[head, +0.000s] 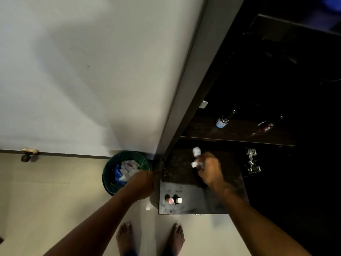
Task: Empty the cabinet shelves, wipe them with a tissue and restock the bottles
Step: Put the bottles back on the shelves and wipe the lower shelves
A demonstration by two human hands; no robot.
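Two bare feet (125,237) stand on the floor (55,200) in front of the cabinet (184,89). The left hand (143,183) is curled round the cabinet's left edge, beside the low shelf (193,196). The right hand (209,170) squeezes a white tissue (196,157) over the low shelf, toward its back edge. Two small bottles (169,200) stand side by side at that shelf's front left corner. On the top shelf (239,133), a blue bottle (223,121) is near the left edge and a red bottle (265,126) is further right. A green bin (108,182) full of scraps sits on the floor, just left of the cabinet.
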